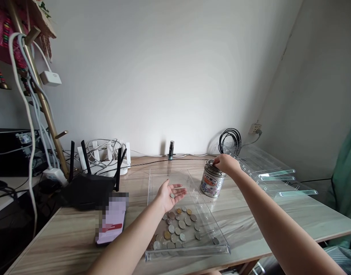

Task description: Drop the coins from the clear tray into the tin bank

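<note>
My left hand (173,194) is palm up over a clear plastic tray (189,250), fingers stretched out, with one coin (172,195) resting on it. Several silver and brass-coloured coins (182,224) lie scattered in the tray below, mostly toward its near end. To the right of the tray stands an upright round metal tin (212,182) with a printed label and an open top. My right hand (226,165) is at the tin's mouth, its fingers bent together and dipping over the rim. The fingertips are hidden, and so is anything they hold.
Stacked clear trays (275,175) sit at the right, by a coiled black cable (229,141). A small dark bottle (171,150) stands by the wall. At the left are a black router (88,189), a white router (118,168) and a phone (112,223) on the wooden table (244,236).
</note>
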{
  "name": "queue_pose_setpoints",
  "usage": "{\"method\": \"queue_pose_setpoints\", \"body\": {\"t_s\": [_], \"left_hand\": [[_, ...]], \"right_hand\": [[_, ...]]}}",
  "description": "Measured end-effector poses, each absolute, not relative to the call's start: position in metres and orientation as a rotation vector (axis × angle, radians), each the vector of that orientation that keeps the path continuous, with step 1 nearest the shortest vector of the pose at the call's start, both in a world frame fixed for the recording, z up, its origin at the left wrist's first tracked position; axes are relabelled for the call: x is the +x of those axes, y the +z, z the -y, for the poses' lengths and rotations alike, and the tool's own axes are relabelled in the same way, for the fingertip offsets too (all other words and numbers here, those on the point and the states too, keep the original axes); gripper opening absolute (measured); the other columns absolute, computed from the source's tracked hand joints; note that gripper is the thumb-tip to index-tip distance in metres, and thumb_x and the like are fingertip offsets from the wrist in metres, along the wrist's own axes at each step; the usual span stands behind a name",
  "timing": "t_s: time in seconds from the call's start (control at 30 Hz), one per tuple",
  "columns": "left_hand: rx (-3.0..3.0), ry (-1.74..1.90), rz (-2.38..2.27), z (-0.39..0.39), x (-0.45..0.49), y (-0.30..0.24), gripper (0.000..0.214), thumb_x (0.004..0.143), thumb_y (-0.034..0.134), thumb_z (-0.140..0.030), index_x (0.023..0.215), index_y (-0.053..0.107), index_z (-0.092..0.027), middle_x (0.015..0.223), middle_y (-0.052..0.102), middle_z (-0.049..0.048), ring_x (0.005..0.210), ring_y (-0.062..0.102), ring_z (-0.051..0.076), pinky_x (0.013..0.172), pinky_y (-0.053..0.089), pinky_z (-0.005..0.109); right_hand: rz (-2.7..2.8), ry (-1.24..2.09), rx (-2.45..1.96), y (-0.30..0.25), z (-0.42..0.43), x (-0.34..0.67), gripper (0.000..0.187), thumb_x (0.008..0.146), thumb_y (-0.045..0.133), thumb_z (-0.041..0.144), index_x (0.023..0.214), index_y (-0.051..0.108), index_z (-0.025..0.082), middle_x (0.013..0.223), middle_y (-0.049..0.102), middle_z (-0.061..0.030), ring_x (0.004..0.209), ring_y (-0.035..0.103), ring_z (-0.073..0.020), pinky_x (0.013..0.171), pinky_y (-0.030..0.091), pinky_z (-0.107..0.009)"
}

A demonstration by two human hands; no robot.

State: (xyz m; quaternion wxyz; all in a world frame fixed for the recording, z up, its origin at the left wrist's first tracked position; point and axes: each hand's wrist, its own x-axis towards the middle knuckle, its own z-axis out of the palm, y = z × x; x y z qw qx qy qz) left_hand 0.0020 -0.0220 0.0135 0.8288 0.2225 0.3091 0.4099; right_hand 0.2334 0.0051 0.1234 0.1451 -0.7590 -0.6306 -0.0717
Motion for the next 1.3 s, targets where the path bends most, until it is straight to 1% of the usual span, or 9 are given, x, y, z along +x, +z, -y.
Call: {"method": "queue_pose_setpoints", "body": {"t_s": [0.17, 0.23, 0.33, 0.5, 0.63, 0.77, 1.03, 1.2, 1.3], "left_hand": [[0.393, 1.032, -0.546, 0.021, 0.000, 0.014, 0.052, 0.078, 0.026, -0.050, 0.099, 0.049, -0.008, 0.091, 0.057, 0.0167, 0.080, 0.058, 0.022, 0.066, 0.045, 0.031], [0.386, 1.054, -0.483, 0.021, -0.001, 0.015, 0.056, 0.075, 0.030, -0.054, 0.106, 0.046, -0.010, 0.094, 0.056, 0.0148, 0.080, 0.058, 0.021, 0.067, 0.044, 0.030], [0.437, 1.012, -0.392, 0.024, -0.003, 0.017, 0.062, 0.072, 0.033, -0.059, 0.115, 0.041, -0.014, 0.098, 0.054, 0.0123, 0.078, 0.056, 0.018, 0.069, 0.043, 0.029], [0.521, 0.965, -0.351, 0.026, -0.003, 0.020, 0.068, 0.071, 0.030, -0.061, 0.122, 0.034, -0.016, 0.106, 0.051, 0.0130, 0.086, 0.054, 0.020, 0.074, 0.039, 0.031], [0.545, 0.972, -0.393, 0.027, 0.000, 0.020, 0.061, 0.073, 0.032, -0.057, 0.116, 0.040, -0.015, 0.106, 0.051, 0.0135, 0.092, 0.052, 0.021, 0.075, 0.039, 0.032], [0.580, 0.995, -0.419, 0.026, 0.001, 0.019, 0.052, 0.074, 0.034, -0.053, 0.104, 0.049, -0.014, 0.104, 0.052, 0.0135, 0.094, 0.051, 0.021, 0.075, 0.040, 0.032], [0.645, 1.058, -0.510, 0.026, 0.000, 0.023, 0.048, 0.076, 0.027, -0.051, 0.094, 0.051, -0.014, 0.103, 0.053, 0.0135, 0.091, 0.053, 0.019, 0.073, 0.042, 0.032], [1.346, 0.949, -0.859, 0.018, -0.013, 0.033, 0.031, 0.077, 0.034, -0.033, 0.095, 0.055, -0.017, 0.112, 0.051, 0.0083, 0.104, 0.044, 0.019, 0.079, 0.038, 0.030], [1.921, 0.491, -1.178, 0.019, -0.021, 0.033, 0.030, 0.074, 0.039, -0.026, 0.098, 0.055, -0.019, 0.115, 0.049, 0.0070, 0.106, 0.043, 0.021, 0.085, 0.034, 0.031]], "right_hand": [[1.861, -0.303, -1.953, 0.110, 0.019, 0.190, 0.028, 0.076, 0.040, 0.025, 0.094, 0.060, 0.020, 0.096, 0.060, -0.0071, 0.081, 0.053, -0.0182, 0.063, 0.041, -0.029], [2.023, -0.215, -1.798, 0.093, 0.033, 0.162, 0.025, 0.076, 0.042, 0.031, 0.091, 0.060, 0.025, 0.089, 0.062, -0.0008, 0.069, 0.054, -0.0124, 0.058, 0.042, -0.023], [2.336, -0.072, -1.454, 0.061, 0.051, 0.123, 0.023, 0.075, 0.043, 0.030, 0.088, 0.061, 0.025, 0.086, 0.061, -0.0010, 0.066, 0.055, -0.0123, 0.055, 0.041, -0.022], [2.320, -0.008, -1.416, 0.044, 0.058, 0.108, 0.018, 0.073, 0.043, 0.021, 0.076, 0.061, 0.023, 0.079, 0.062, -0.0019, 0.065, 0.055, -0.0133, 0.055, 0.042, -0.023], [2.026, -0.133, -1.644, 0.082, 0.040, 0.147, 0.020, 0.074, 0.043, 0.025, 0.079, 0.062, 0.025, 0.079, 0.063, 0.0003, 0.066, 0.055, -0.0119, 0.058, 0.043, -0.021], [1.824, -0.300, -2.032, 0.117, 0.010, 0.200, 0.022, 0.072, 0.044, 0.026, 0.074, 0.064, 0.018, 0.081, 0.062, -0.0079, 0.070, 0.055, -0.0186, 0.054, 0.041, -0.027], [1.868, -0.260, -2.354, 0.126, -0.005, 0.224, 0.017, 0.063, 0.051, 0.016, 0.071, 0.066, 0.018, 0.078, 0.061, -0.0111, 0.076, 0.055, -0.0229, 0.058, 0.041, -0.031], [1.979, -0.258, -2.096, 0.103, 0.020, 0.189, 0.032, 0.078, 0.033, 0.023, 0.098, 0.058, 0.018, 0.101, 0.057, -0.0113, 0.087, 0.052, -0.0200, 0.069, 0.041, -0.031], [2.303, 0.047, -1.827, 0.064, 0.038, 0.156, 0.031, 0.077, 0.039, 0.032, 0.097, 0.058, 0.017, 0.097, 0.059, -0.0079, 0.082, 0.055, -0.0155, 0.068, 0.042, -0.024]]}}
